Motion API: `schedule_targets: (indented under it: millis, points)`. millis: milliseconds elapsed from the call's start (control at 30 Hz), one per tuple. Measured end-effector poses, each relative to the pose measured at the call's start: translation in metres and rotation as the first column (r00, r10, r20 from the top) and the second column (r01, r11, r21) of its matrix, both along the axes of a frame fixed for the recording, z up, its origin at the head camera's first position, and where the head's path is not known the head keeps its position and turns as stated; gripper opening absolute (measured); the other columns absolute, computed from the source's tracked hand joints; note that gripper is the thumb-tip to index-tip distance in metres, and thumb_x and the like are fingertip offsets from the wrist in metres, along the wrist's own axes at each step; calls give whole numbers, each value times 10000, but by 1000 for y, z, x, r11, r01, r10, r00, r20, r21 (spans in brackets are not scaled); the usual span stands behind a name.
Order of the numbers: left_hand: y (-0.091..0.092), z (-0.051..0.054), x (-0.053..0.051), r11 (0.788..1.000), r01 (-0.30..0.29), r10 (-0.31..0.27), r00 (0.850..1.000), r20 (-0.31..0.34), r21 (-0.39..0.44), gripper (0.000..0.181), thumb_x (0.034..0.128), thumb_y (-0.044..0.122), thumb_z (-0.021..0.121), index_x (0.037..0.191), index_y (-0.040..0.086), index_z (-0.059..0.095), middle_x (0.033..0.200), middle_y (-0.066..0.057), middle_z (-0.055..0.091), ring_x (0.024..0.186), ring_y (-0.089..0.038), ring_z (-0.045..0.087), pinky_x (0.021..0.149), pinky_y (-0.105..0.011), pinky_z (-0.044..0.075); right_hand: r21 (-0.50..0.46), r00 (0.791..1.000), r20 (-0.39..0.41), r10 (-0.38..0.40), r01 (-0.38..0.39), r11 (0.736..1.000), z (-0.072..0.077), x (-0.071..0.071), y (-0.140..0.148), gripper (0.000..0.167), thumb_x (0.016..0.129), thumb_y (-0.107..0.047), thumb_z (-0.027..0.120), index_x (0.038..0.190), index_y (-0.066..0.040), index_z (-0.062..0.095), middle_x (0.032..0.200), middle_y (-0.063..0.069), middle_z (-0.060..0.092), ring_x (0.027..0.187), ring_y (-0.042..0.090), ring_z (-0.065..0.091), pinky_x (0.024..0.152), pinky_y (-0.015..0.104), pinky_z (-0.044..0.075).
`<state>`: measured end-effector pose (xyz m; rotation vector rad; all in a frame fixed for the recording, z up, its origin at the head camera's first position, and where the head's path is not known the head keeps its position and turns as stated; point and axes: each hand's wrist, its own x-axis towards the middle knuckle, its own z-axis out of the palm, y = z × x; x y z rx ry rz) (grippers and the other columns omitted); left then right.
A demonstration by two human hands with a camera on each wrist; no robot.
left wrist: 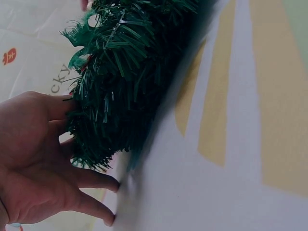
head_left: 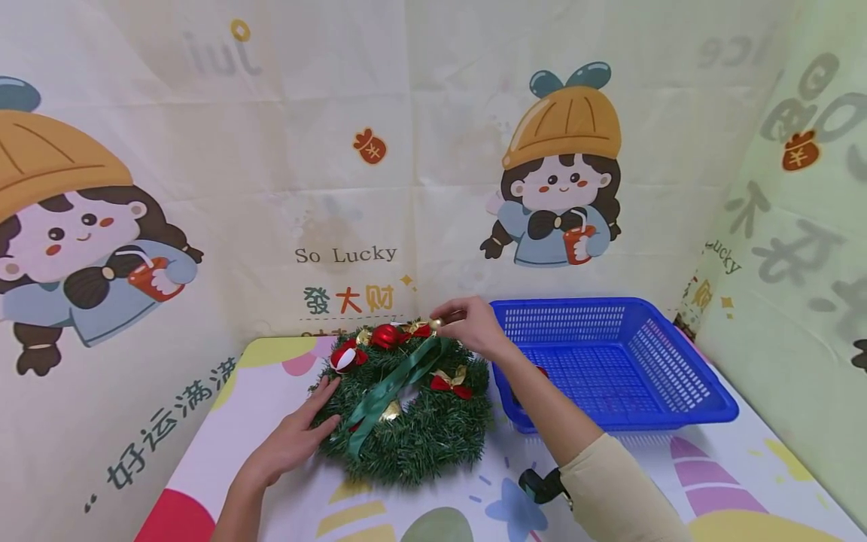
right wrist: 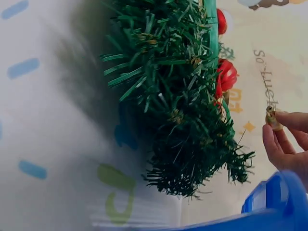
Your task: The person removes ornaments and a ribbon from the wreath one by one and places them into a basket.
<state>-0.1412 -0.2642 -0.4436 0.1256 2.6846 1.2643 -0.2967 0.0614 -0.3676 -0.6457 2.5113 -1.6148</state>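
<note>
Head view, wreath (head_left: 420,446): green and bushy, resting on the printed table (head_left: 284,376), to the left of the blue basket (head_left: 637,424).
Head view, ribbon (head_left: 388,390): green, running diagonally across the wreath; a shiny red ball (head_left: 387,336) sits at the far side, a red-and-gold bow (head_left: 451,384) at the right.
Head view, left hand (head_left: 290,446): fingers extended and parted, touching the wreath's left edge, gripping nothing.
Head view, right hand (head_left: 476,329): thumb and fingers pinching a small gold ornament (head_left: 436,324) at the wreath's far right part.
Left wrist view, left hand: palm visible, fingers spread; the upper ones reach the wreath, two lower fingertips lie close to the table, contact uncertain.
Left wrist view, wreath: seen from the side, beside a yellow striped print.
Right wrist view, right hand: fingertips closed on the gold ornament, whose top shows a tiny loop.
Right wrist view, basket: its rim crosses the lower right, near the wreath.
</note>
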Motion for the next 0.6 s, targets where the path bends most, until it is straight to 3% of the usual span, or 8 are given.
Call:
schedule_targets:
  millis: [333, 600]
  points:
    - [0, -1, 0, 1000, 9, -9, 1000, -2, -5, 707, 1103, 379, 516, 1694, 241, 153, 1768, -96, -24, 1589, -479, 18, 1224, -734, 131, 19, 999, -48, -25, 26, 999, -6, 14, 21, 221, 926, -76, 774, 1145, -94, 797, 1121, 84, 784, 1119, 298, 722, 914, 427, 604]
    - [-1, 0, 1, 1000, 7, -7, 1000, -9, -3, 707, 1100, 394, 519, 1692, 244, 163, 1769, -97, -15, 1593, -469, 28, 1234, -717, 137, 8, 996, -85, -38, 39, 999, -12, 31, 35, 216, 926, -70, 776, 1137, -108, 797, 1130, 71, 767, 1097, 294, 728, 874, 414, 618]
